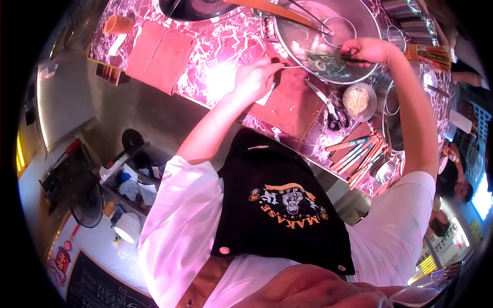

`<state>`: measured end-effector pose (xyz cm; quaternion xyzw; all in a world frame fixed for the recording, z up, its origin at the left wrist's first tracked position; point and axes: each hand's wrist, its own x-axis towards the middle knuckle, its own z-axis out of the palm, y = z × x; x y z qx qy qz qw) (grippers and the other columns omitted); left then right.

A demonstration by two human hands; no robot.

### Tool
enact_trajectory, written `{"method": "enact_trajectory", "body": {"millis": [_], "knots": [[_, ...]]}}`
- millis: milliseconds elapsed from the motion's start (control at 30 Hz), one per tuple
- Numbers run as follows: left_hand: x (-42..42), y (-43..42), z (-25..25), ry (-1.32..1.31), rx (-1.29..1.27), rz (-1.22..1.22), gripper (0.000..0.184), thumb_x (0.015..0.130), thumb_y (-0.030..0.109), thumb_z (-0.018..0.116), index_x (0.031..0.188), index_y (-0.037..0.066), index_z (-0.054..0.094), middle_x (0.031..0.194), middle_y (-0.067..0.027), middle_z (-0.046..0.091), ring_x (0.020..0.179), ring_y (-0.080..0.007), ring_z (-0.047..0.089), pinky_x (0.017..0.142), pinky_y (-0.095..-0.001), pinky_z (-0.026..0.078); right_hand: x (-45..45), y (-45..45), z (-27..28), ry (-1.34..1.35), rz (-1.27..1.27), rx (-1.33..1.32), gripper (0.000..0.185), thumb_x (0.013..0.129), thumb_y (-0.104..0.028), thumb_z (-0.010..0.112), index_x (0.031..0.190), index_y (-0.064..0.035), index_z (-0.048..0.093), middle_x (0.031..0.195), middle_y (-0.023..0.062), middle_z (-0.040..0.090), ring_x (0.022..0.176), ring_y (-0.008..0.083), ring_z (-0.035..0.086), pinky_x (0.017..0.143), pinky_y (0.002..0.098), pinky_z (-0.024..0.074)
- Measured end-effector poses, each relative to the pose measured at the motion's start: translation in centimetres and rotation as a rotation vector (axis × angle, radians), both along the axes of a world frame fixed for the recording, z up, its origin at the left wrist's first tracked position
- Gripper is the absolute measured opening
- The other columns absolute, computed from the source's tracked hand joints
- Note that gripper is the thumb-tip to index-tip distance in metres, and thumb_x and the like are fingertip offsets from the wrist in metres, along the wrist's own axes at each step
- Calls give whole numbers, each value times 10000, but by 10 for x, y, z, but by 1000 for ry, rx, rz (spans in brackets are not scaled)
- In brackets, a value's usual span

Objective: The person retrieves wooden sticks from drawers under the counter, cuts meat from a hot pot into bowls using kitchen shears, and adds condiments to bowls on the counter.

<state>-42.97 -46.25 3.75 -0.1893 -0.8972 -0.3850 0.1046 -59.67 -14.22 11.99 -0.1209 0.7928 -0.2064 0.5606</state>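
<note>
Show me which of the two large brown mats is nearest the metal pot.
The mat beside the scissors, close by the pot; the other mat lies well off to the left.

Two working hands [251, 80], one large pot [371, 32], one pair of scissors [327, 104], sticks [355, 160] (too overlapped to count)

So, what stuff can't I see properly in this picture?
All in the head view:
Pot: far side cut off by the top edge.
Food inside: too blurred to name.
Dark tool: partly covered by the right hand.
Chalkboard: writing too small to read, and the bottom edge cuts it off.
</note>
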Motion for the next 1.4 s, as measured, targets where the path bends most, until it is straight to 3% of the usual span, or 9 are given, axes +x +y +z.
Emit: {"method": "enact_trajectory", "body": {"millis": [133, 267, 333, 500, 900, 1033, 1167, 1267, 1400], "knots": [[5, -8, 7, -12, -88, 55, 228, 772, 72, 603, 978, 117, 691, 795, -84, 633, 708, -296, 649, 594, -395, 531, 15, 24, -25, -42, -138, -233, 363, 859, 37, 563, 1205, -68, 590, 912, -34, 630, 787, 38, 549, 711, 188, 453], [23, -36, 55, -299, -229, 162, 189, 832, 115, 605, 995, 117, 701, 862, -112, 664, 793, -340, 655, 699, -435, 527, 55, 21, -19, 64, -294, -301, 467, 831, 63, 586, 1284, -30, 526, 1114, 22, 621, 1045, 92, 572, 900, 226, 447], [22, -54, 66, -297, -213, 238, 193, 850, 122, 580, 998, 104, 703, 893, -148, 683, 804, -344, 665, 703, -432, 532, 73, 24, -33, 351, -146, -402, 532, 813, 72, 589, 1325, -37, 493, 1189, 76, 605, 1120, 153, 564, 979, 274, 423], [-14, -60, 71, -516, -192, 269, 222, 874, 159, 584, 1051, 86, 697, 931, -175, 684, 891, -341, 666, 770, -413, 519, 103, 25, -43, 411, -234, -369, 575, 794, 66, 590, 1344, -60, 483, 1232, 132, 591, 1137, 198, 567, 1001, 319, 422], [-73, -41, 115, -456, -582, 22, 271, 831, 233, 578, 1025, 124, 733, 967, -149, 697, 943, -328, 661, 839, -417, 521, 130, 19, -30, 725, -207, -363, 590, 755, 48, 630, 1319, -66, 499, 1206, 154, 568, 1114, 335, 557, 942, 374, 453], [-81, -38, 92, -468, -567, -13, 270, 834, 222, 587, 1027, 97, 730, 967, -166, 698, 937, -320, 671, 841, -403, 520, 133, 23, -42, 830, -113, -290, 601, 762, -5, 684, 1326, -85, 491, 1215, 147, 551, 1123, 351, 542, 938, 400, 452], [-88, -36, 47, -634, -349, -90, 249, 839, 163, 622, 1028, 34, 721, 932, -154, 720, 854, -248, 693, 792, -345, 522, 140, 21, -35, 921, -71, -250, 601, 763, -14, 691, 1326, -88, 493, 1210, 143, 551, 1126, 352, 541, 943, 404, 451], [-83, -24, 26, -994, 205, 44, 190, 904, 87, 582, 1021, 41, 724, 720, 15, 618, 621, -56, 522, 569, -218, 428, 143, 21, -31, 989, -46, -250, 602, 764, -16, 693, 1328, -89, 494, 1210, 142, 553, 1128, 354, 540, 952, 409, 447], [-62, -11, 22, -1065, 522, 189, 190, 915, 86, 580, 1036, 37, 718, 743, 25, 609, 611, -60, 505, 562, -218, 399, 147, 18, -27, 994, -49, -212, 598, 768, -15, 688, 1329, -80, 491, 1220, 155, 553, 1137, 359, 537, 956, 413, 447]]}}
